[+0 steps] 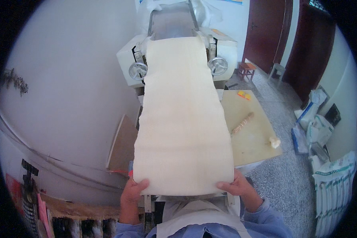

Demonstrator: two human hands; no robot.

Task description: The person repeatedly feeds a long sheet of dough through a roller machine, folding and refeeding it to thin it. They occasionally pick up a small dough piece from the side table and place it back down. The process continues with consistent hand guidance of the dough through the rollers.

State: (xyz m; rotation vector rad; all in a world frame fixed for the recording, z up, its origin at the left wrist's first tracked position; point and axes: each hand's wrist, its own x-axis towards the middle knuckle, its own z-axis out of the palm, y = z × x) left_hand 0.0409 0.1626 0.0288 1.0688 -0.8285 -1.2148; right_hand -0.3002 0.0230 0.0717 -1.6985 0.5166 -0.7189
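A long, pale sheet of dough [183, 119] stretches from the rollers of a dough sheeter [223, 50] down to my body. My left hand [135, 189] grips its near left corner, thumb on top and the fingers hidden beneath. At the near right corner my right hand [238, 186] holds the sheet in the same way. The sheet's side edges are slightly ragged. Metal handwheels [138, 71] flank the far part of the dough, and a metal chute [175, 23] rises behind it.
To the right, a work board [255, 142] carries a rolling pin [243, 122], a yellow-orange object [244, 95] and a small pale lump [274, 142]. White sacks [333, 184] stand along the right wall. Beyond are a wooden stool [247, 67] and dark red doors [264, 32].
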